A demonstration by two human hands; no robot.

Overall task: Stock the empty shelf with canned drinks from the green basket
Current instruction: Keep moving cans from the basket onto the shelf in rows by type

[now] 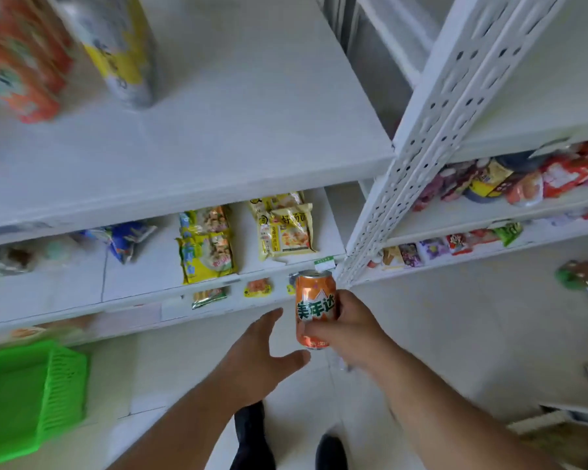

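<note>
Shelf [218, 137], white, was mostly bare, with two blurred cans [82, 45] at its back left. Green basket [31, 398] sat low left on the floor. Left hand [255, 361] was relaxed, fingers spread, holding nothing. Right hand [350, 327] gripped an upright orange can [314, 308], below the shelf's front edge.

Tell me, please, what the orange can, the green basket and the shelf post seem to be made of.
Orange can: probably thin metal, glossy printed skin, silvery rim on top. Green basket: looks like moulded plastic, one bright colour, slotted wall. Shelf post: likely steel painted white, matte, with rows of punched holes. The right hand grips the can.
</note>
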